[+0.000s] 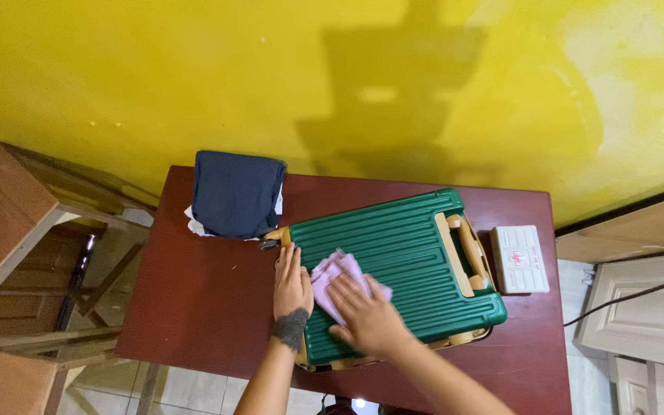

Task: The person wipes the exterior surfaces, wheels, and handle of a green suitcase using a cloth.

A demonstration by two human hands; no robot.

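A green ribbed suitcase (409, 246) with tan handles and wheels lies closed and flat on a dark red table (209, 292). My right hand (366, 315) presses flat on a pale pink cloth (332, 273) spread on the suitcase lid. My left hand (292, 284) rests palm down, fingers together, along the suitcase's left edge, beside the cloth. It holds nothing.
A stack of folded clothes, dark navy on top (236, 192), sits at the table's back left corner. A small white box with a red cross (519, 258) lies right of the suitcase. A wooden frame (17, 223) stands to the left, white doors (639, 315) to the right, a yellow wall behind.
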